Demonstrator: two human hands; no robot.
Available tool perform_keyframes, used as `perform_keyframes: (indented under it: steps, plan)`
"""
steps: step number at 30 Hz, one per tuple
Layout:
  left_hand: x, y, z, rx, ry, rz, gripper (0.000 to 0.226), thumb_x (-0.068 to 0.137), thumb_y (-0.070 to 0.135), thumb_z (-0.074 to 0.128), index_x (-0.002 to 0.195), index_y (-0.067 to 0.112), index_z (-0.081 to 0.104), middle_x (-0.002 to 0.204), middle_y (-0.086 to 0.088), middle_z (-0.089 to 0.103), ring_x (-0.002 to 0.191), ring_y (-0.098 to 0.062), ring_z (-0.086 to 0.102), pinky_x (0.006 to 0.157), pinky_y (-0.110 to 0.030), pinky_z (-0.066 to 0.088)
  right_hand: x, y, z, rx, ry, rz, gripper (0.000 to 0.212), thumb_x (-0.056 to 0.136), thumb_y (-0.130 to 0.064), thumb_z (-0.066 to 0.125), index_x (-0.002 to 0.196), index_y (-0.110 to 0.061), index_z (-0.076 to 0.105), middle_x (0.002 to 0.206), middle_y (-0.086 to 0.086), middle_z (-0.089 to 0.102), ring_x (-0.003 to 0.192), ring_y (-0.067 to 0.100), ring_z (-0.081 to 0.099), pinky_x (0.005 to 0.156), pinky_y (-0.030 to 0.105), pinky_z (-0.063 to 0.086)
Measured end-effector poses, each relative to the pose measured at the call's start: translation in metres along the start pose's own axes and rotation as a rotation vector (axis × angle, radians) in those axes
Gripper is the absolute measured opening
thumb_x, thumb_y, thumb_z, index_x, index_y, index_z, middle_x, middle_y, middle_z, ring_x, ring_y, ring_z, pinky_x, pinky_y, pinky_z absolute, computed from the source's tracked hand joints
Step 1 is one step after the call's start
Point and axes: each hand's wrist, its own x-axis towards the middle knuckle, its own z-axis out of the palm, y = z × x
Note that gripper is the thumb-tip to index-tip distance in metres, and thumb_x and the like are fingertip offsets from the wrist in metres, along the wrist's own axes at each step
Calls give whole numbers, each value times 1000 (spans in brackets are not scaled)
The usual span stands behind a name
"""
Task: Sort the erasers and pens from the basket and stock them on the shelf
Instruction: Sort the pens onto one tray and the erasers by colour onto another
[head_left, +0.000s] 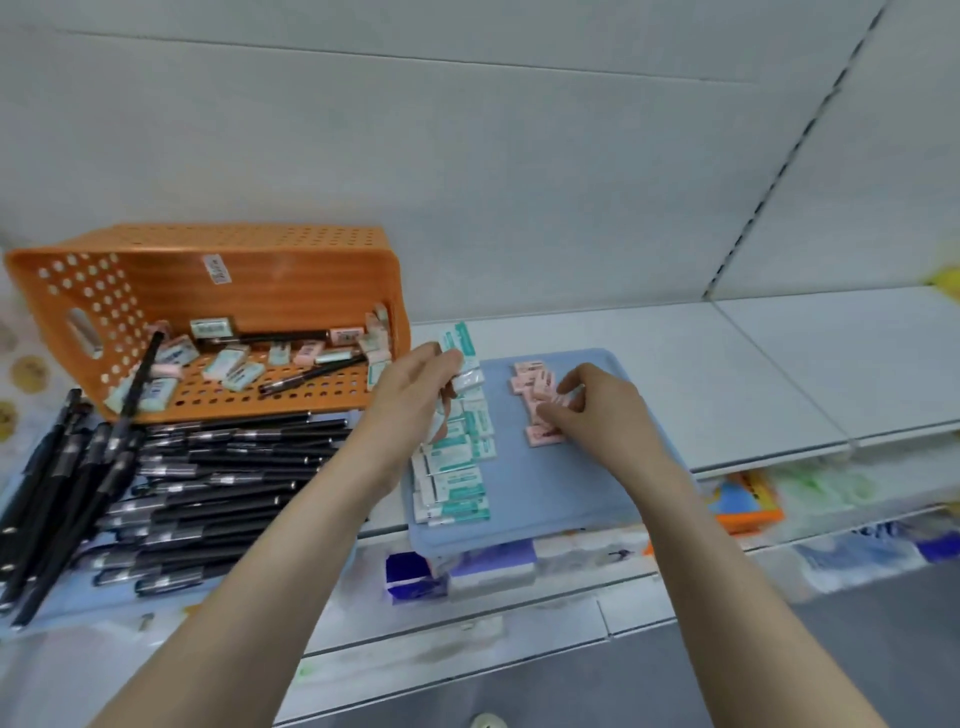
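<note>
Black pens (208, 478) lie ranked at eight o'clock, mostly sorted; the orange basket (156, 291) at ten o'clock lies tipped, a few pens and loose erasers inside yet to sort; left hand (415, 384), grip curled round teal erasers (466, 382) above the teal row (457, 470); blue tray (571, 493) on the shelf (727, 374); right hand (597, 410) pinches a pink eraser (558, 400) at the short pink stack (530, 382); past halfway, I'd judge.

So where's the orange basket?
In the head view, the basket lies tipped on its side at the left, behind the pens and left of the blue tray.
</note>
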Motion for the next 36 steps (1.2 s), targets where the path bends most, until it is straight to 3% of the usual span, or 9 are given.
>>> perform_keyframes:
  steps: [3,7,10,13,19,25,28,32,36]
  plan:
    - [0,-1,2,3,27,-15,31,100,22,48,70,13,44,50,4,40,46,-11,36,55,-34,27,5,-2,-2,-165,-28,27,32,88,-47,64,92,-16,59,78,0,58,89,25,60,65,31,36]
    - [-3,-4,-1,-5,47,-43,24,100,22,47,82,5,51,52,4,42,43,-8,37,51,-30,28,11,-8,-13,-280,10,27,26,95,-37,53,102,-14,65,99,11,68,97,35,60,72,32,41]
    - [-2,-6,-4,-1,58,-65,29,99,23,48,89,-4,53,54,2,42,44,-9,37,50,-30,27,25,-12,-16,-229,2,-78,17,92,-21,54,105,-20,65,104,7,69,96,30,61,76,33,45]
    - [-1,-5,-5,26,63,-61,35,99,23,48,95,-11,51,58,3,45,46,-7,40,52,-30,29,32,-18,-19,-205,-193,-192,27,90,-12,57,114,-22,65,110,4,63,100,22,59,82,31,46]
    - [-1,-6,-3,3,62,-84,34,98,22,48,95,-12,51,60,0,46,45,-8,42,48,-27,30,41,-27,-21,-304,-208,-177,20,89,-22,63,107,-16,69,104,4,68,99,21,60,82,29,45]
    - [2,-10,-4,43,35,-78,29,97,29,51,74,11,51,62,3,47,54,-16,37,56,-34,28,34,-24,-19,-311,-130,-158,21,91,-32,61,104,-17,68,98,2,69,91,21,60,72,28,40]
    - [2,-9,-1,51,25,-84,33,98,31,51,70,13,51,64,5,49,53,-16,37,54,-33,28,22,-20,-22,-319,-167,-161,31,85,-43,67,107,-21,63,96,-2,61,85,16,52,70,27,36]
    - [3,-7,3,77,-2,-109,34,99,32,49,71,12,52,51,8,47,43,-12,36,51,-29,28,14,-21,-14,-278,-198,-155,43,78,-36,74,114,-17,59,103,5,61,91,22,56,69,29,38]
    - [3,-7,4,99,-28,-104,37,98,36,51,65,20,55,66,-9,53,59,-24,47,60,-36,34,13,-21,-1,-296,-78,-160,41,81,-42,68,112,-17,58,103,6,60,91,27,58,70,32,41]
